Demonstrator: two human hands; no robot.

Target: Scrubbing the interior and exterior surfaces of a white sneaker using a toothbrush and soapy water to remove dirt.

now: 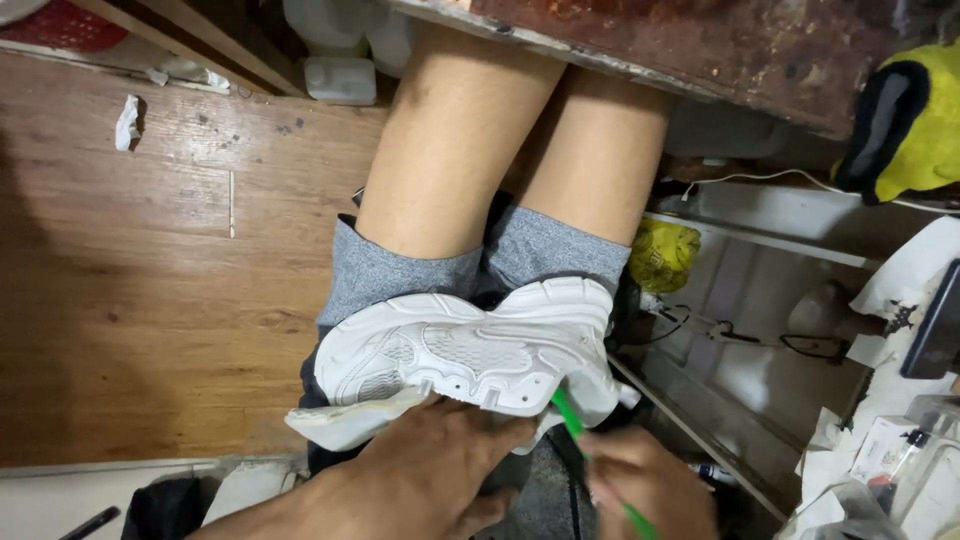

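Holding a white sneaker (pixel 470 355) on the lap, left hand (pixel 430 470) spread flat under its sole. Right hand (pixel 645 485) pinching a green brush handle (pixel 585 440) at the heel. Looks mostly clean; heel edge left, probably.

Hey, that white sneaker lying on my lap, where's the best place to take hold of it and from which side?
Probably the near long edge, coming from your own side, as your left hand does now. The white sneaker lies on its side across your lap, toe toward the wooden floor, so that edge faces you. This leaves the heel end free for your right hand and its green tool.
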